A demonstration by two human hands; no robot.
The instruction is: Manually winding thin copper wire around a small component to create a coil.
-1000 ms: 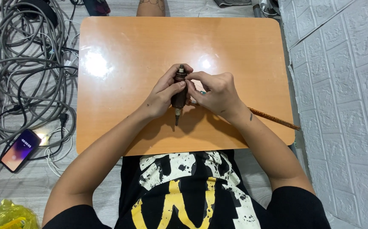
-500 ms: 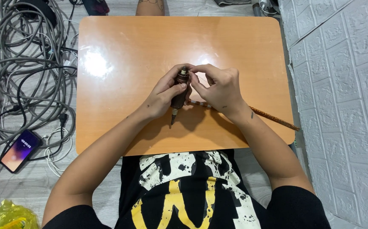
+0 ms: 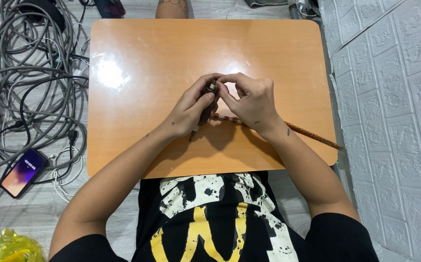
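My left hand [image 3: 188, 110] grips a dark brown pen-like tool [image 3: 205, 110], tilted, with its thin tip pointing down toward me just above the orange table [image 3: 137, 63]. My right hand [image 3: 249, 99] pinches the tool's pale upper end with thumb and forefinger. A long thin patterned brown stick [image 3: 312, 136] lies on the table under my right wrist and reaches the table's right edge.
A tangle of grey and black cables [image 3: 21, 77] covers the floor to the left. A phone with a lit screen [image 3: 23, 172] lies by them, and a yellow plastic bag [image 3: 9, 247] sits at the bottom left. A white textured wall panel [image 3: 395, 121] runs along the right.
Both hands have shifted slightly with the tool. Its tip has swung a little left, and my right fingers have moved up onto its top end.
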